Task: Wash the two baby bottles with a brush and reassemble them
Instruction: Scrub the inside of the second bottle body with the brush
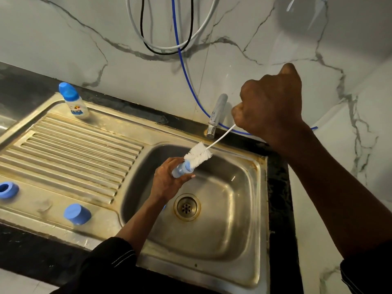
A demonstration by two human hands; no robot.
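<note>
Baby bottle (182,169) is lying gripped in curled left hand (167,181) fingers over the sink basin (244,187), while the fisted right hand (269,107) is holding the bottle brush (198,154) at its mouth.

The left hand (167,183) lies low, its bare forearm (140,217) stretched forward from a dark sleeve (110,257), fingers curled round a small blue bottle (180,169) whose open end tilts up toward the right hand (269,105). The right hand sits above and to the right of the left, clenched in a fist with knuckles up, gripping the thin handle of a white brush (198,154) whose bristles meet the bottle's mouth; its own forearm (318,177) slants back to a dark cuff (364,270)
</note>
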